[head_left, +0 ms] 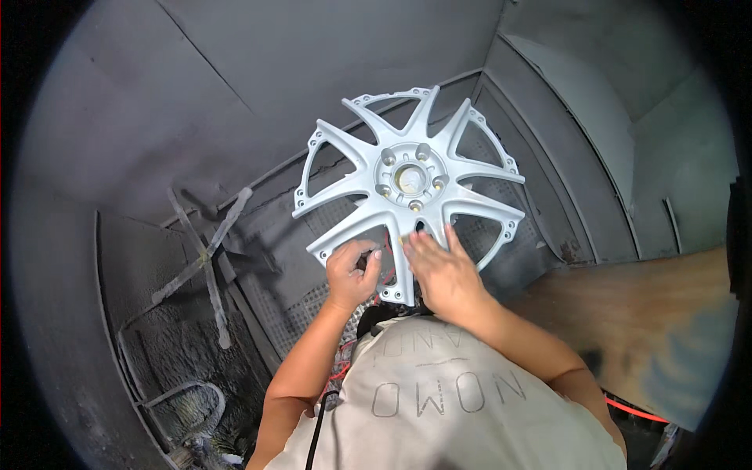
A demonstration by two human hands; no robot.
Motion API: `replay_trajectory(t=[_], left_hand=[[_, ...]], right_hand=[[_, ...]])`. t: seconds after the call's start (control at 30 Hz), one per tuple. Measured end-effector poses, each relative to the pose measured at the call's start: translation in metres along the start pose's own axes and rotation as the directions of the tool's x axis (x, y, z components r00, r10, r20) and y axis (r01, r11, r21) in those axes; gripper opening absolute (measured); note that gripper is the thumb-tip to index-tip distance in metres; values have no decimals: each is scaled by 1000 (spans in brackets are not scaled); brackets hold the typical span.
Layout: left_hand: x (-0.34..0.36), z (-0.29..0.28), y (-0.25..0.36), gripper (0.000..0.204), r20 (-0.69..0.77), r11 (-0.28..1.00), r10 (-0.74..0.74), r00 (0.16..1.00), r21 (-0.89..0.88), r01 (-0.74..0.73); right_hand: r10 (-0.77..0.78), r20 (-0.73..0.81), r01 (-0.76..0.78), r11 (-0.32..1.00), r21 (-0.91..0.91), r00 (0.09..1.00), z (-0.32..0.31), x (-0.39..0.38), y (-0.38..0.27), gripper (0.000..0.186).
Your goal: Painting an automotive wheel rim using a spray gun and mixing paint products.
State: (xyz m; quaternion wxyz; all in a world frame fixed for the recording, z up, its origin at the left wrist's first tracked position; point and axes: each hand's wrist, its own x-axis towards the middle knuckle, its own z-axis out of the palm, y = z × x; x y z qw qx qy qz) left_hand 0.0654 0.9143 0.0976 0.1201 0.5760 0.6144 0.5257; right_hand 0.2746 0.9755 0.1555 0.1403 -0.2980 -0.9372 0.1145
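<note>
A silver-grey alloy wheel face (410, 180) with several paired spokes lies in front of me, showing bolt holes around its round centre opening. My left hand (354, 272) is closed at the outer end of the near-left spoke, with its thumb toward the middle and its fingertips partly hidden. Slightly blurred, my right hand (442, 272) rests with stretched fingers against the near spoke that points toward me. A small yellowish patch shows beside those fingertips; I cannot make out what it is.
At the left stands a cross-shaped metal stand (205, 258) crusted with paint. Grey panels (227, 70) wall the space at the back and sides. A perforated floor plate (307, 309) lies beneath the wheel. A brown board (634, 313) is at the right, with a red hose (636, 409) near it.
</note>
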Motion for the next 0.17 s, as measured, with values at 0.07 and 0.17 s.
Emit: replay_trajectory(t=[0.07,0.17], left_hand=[[-6,1,0,10,-21,1000,-1,1000,-25,1],[-8,5,3,10,-23,999,17,1000,-41,-18]], right_hand=[[18,-44,-19,1000,-22,999,6,-7,-2,42],[98,-95,-103,993,-55,991,21,22,8,50]])
